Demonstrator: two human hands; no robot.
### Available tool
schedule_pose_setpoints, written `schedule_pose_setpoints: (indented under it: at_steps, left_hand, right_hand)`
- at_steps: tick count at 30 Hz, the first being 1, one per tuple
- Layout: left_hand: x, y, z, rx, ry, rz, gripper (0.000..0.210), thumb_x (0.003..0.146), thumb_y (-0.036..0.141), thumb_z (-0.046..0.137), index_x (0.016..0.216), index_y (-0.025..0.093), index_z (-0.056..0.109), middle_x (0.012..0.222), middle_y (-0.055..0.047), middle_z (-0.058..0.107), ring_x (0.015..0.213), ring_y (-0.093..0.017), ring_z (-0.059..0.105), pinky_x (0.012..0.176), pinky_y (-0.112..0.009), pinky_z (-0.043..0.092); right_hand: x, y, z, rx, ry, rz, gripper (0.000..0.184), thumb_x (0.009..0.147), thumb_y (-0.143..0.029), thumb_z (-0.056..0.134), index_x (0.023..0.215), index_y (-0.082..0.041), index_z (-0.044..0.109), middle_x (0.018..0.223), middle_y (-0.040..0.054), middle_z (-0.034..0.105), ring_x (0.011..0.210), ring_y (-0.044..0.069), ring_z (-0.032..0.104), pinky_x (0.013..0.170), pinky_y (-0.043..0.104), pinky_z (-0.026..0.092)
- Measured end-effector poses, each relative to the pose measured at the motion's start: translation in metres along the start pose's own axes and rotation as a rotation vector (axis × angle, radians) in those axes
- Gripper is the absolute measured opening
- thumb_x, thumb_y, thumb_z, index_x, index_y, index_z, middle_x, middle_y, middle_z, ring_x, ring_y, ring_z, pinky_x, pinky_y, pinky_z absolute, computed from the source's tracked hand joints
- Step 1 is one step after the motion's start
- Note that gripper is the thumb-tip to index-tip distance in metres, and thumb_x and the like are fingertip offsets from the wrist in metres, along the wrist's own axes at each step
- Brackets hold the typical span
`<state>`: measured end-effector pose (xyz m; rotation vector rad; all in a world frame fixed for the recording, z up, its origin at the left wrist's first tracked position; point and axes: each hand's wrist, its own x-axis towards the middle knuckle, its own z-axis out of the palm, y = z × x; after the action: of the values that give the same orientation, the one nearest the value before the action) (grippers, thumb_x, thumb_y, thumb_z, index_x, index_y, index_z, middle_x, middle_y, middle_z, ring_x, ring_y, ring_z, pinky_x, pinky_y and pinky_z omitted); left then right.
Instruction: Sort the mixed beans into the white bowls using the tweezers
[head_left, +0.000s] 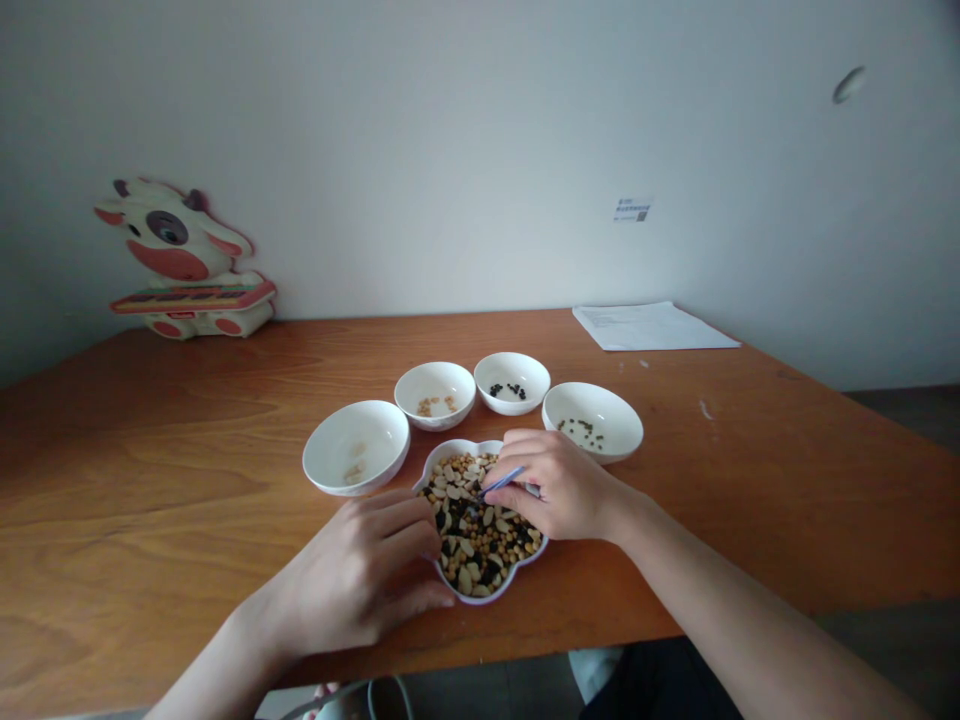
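Near the table's front edge stands a flower-shaped tray [484, 599] full of mixed yellow beans, dark beans and pale flat seeds or nut halves [465, 578]. My left hand [367, 560] grips its left rim, fingers curled over the edge and thumb low at the side. Above the mix, my right hand [559, 485] pinches a pair of bluish tweezers [504, 482], tips down among the beans. Whether the tips hold a bean cannot be made out. The fingers cover the tray's upper right part.
Four white bowls arc behind the tray: one with pale pieces [322, 450], one with yellow beans [435, 376], one with black beans [512, 366], one with green beans [604, 408]. A cow toy keyboard [195, 295] and papers [652, 328] lie farther back by the wall.
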<state>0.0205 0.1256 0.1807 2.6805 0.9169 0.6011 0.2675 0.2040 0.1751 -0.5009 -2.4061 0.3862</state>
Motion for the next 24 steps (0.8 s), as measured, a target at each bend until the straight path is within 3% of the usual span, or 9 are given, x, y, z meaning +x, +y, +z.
schedule_pose_setpoints:
  at_steps: [24]
  left_hand:
    - [-0.0005, 0.0009, -0.0010, -0.003, 0.020, 0.010, 0.017, 0.098, 0.026, 0.060, 0.084, 0.017, 0.059, 0.080, -0.003, 0.059, 0.070, -0.018, 0.054, 0.061, -0.030, 0.040]
  right_hand:
    - [0.0011, -0.0019, 0.0038, -0.067, -0.049, 0.043, 0.017, 0.091, -0.024, 0.065, 0.079, -0.017, 0.075, 0.074, 0.0034, 0.072, 0.069, 0.017, 0.062, 0.061, 0.029, 0.045]
